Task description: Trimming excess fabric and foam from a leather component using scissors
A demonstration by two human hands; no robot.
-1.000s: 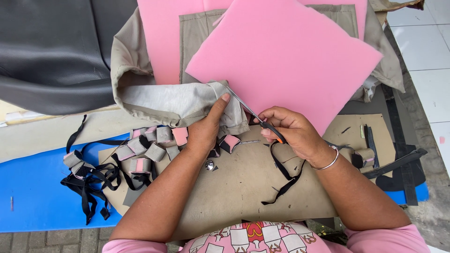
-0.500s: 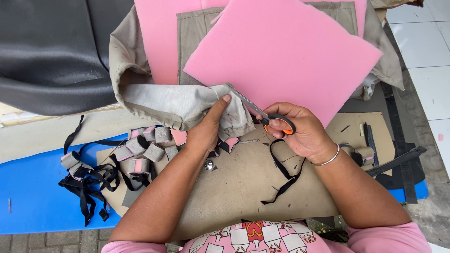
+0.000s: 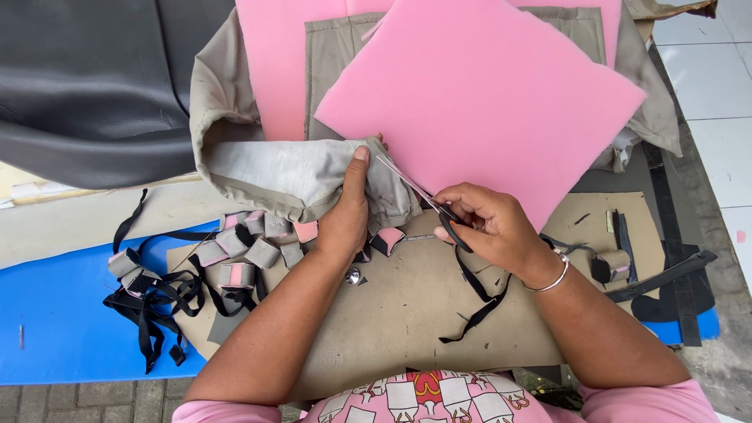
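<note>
Scissors with dark handles and thin silver blades (image 3: 429,202) sit in your right hand (image 3: 489,231), with your fingers (image 3: 470,205) curled through and around the handles, pressed together in a firm grip. The blades point up and to the left from those fingers, their tips meeting the lower edge of the large pink square foam sheet (image 3: 486,102), which lies tilted just above your right hand. Your left hand (image 3: 345,223) rests on the folded grey-beige fabric cover (image 3: 290,176), thumb stretched upward along the cloth and the other fingers tucked over its far edge, pinching the fabric just left of the blade tips. Left of and below your left fingers lies a cluster of small grey and pink padded pieces with black straps (image 3: 227,258), partly on the tan cardboard-like sheet (image 3: 407,313) that covers the surface, partly on the blue mat (image 3: 63,321). A loose black strap (image 3: 482,301) trails below your right fingers. A dark grey leather-like sheet (image 3: 86,86) lies well apart, up and to the left.
</note>
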